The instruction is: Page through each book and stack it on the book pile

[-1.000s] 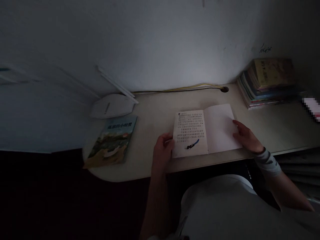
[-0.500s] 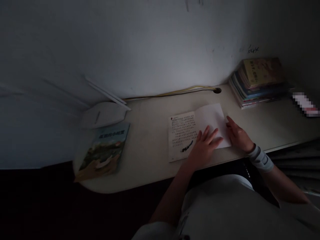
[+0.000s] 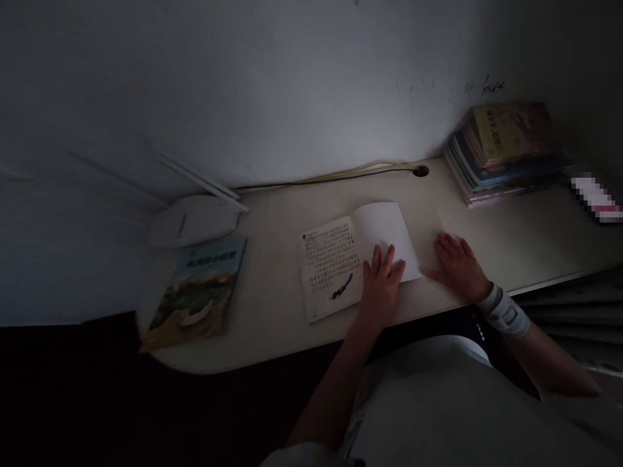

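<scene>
An open booklet (image 3: 333,256) lies on the pale desk, with printed text and a small drawing on its left page and a blank white right page. My left hand (image 3: 384,282) rests on the lower part of the blank page, fingers spread. To the right of the booklet, my right hand (image 3: 458,267) lies on the desk surface, palm down and fingers extended, holding nothing. A grey band (image 3: 506,312) is wrapped around my right wrist.
A picture-covered book (image 3: 199,292) lies at the desk's left end below a white lamp-like object (image 3: 197,220). Stacked books (image 3: 506,155) and a pixelated phone-like item (image 3: 594,198) are at the right. Cables run along the wall to a desk hole (image 3: 420,170).
The booklet has shifted left and turned slightly, with my left hand moving left on it. My right hand has come away from its right edge and now lies flat on the desk.
</scene>
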Available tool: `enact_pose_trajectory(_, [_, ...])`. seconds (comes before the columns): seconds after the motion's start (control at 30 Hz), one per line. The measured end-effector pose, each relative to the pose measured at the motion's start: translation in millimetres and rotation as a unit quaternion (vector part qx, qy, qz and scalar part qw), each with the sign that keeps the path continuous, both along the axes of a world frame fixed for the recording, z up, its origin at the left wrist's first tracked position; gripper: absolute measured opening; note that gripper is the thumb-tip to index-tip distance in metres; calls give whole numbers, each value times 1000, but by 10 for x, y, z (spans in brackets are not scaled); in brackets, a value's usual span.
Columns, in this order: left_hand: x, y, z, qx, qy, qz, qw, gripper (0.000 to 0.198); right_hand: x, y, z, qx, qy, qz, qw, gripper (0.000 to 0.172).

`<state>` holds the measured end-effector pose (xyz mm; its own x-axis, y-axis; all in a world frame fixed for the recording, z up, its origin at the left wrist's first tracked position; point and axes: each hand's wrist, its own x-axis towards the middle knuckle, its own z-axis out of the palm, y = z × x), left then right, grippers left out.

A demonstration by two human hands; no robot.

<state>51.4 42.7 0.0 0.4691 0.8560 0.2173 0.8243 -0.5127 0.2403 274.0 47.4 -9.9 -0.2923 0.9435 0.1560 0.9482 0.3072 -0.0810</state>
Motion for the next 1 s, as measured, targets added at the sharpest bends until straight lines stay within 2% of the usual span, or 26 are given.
enact_pose_trajectory(0.33, [89, -35, 17, -17, 29, -1, 999, 42, -44, -15, -25, -4, 9, -22, 1000, 45])
enact_pose_trajectory(1.0, [295, -44, 89, -36, 86, 35, 995, 41, -41, -14, -44, 23, 7, -23, 999, 42])
